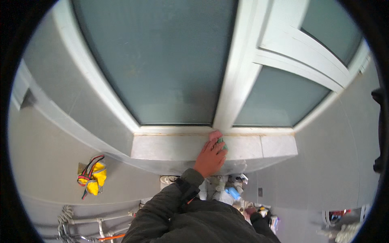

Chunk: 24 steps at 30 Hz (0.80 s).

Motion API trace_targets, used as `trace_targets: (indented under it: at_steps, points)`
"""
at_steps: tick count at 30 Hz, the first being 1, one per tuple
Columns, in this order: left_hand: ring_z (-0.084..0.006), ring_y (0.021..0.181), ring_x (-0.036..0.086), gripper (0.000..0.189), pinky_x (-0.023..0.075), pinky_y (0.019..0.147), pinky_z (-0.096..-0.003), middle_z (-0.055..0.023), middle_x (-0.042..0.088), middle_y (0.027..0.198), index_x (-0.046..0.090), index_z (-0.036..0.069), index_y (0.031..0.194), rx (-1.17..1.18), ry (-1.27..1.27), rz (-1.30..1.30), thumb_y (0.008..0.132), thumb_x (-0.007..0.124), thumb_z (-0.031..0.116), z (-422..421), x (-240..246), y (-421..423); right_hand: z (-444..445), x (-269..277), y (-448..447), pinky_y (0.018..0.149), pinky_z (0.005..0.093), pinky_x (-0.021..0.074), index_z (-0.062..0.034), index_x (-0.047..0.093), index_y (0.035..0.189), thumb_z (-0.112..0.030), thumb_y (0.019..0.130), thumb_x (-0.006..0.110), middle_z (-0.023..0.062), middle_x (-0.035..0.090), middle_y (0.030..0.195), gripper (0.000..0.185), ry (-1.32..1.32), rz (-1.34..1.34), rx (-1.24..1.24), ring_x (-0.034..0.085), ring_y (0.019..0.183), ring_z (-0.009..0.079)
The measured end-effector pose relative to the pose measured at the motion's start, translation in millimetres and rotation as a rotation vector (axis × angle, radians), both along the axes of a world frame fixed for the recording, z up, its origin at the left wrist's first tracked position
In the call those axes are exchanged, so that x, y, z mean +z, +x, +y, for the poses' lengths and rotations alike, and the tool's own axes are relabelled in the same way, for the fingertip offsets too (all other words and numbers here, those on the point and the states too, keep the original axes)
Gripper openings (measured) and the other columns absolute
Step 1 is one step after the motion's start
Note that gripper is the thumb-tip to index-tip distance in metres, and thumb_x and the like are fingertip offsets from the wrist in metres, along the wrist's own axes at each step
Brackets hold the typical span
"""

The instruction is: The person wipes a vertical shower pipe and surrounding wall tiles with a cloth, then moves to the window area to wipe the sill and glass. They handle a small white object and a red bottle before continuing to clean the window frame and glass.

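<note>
My left hand (211, 158) presses a pink and green sponge (215, 135) against the back of a pale tiled window sill (173, 147). The sponge sits where the sill meets the white window frame (226, 100), below the upright bar between two panes. Brownish marks run along that joint. Frosted glass (164, 66) fills the large pane on the left. Low beside my body, my right hand (250, 210) is small and partly hidden near cluttered items; whether it holds anything is unclear. Dark sleeves cover both arms.
A yellow bag with red and black straps (96, 176) hangs on the grey wall at left. White pipes (100, 220) and a coiled grey hose (65, 214) are at lower left. A blue object (233, 193) lies among clutter below the sill. One shoe (168, 179) shows.
</note>
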<state>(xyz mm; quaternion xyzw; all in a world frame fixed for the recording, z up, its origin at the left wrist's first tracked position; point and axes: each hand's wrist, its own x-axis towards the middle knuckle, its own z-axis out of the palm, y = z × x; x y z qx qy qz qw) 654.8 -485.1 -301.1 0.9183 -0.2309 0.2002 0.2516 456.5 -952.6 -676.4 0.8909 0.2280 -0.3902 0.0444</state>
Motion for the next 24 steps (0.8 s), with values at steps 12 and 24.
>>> trace_targets:
  at_steps: [12, 24]
  points:
    - [-0.0434, 0.136, 0.048, 0.033, 0.0399, 0.115, -0.0533, -0.0173, 0.059, 0.139, 0.07, 0.002, 0.115, 0.485, 0.063, -0.02, 0.083, 0.065, 0.007, 197.5, 7.1, -72.6, -32.0, 23.6, 22.1, 0.061, 0.0462, 0.0546, -0.0139, 0.068, 0.096, -0.038, 0.092, 0.064, 0.0095, 0.071, 0.085, 0.025, 0.546, 0.354, -0.768, 0.07, 0.074, 0.0281]
    - [-0.0462, 0.137, 0.047, 0.049, 0.0387, 0.116, -0.0497, -0.0267, 0.052, 0.146, 0.058, 0.0, 0.135, 0.801, -0.079, 0.028, 0.087, 0.069, 0.007, 218.3, -1.0, -81.6, 85.7, 136.4, 100.8, 0.059, 0.0355, 0.0546, -0.0093, 0.067, 0.115, -0.029, 0.099, 0.061, 0.0092, 0.072, 0.089, 0.026, 0.623, 0.348, -1.391, 0.07, 0.07, 0.0201]
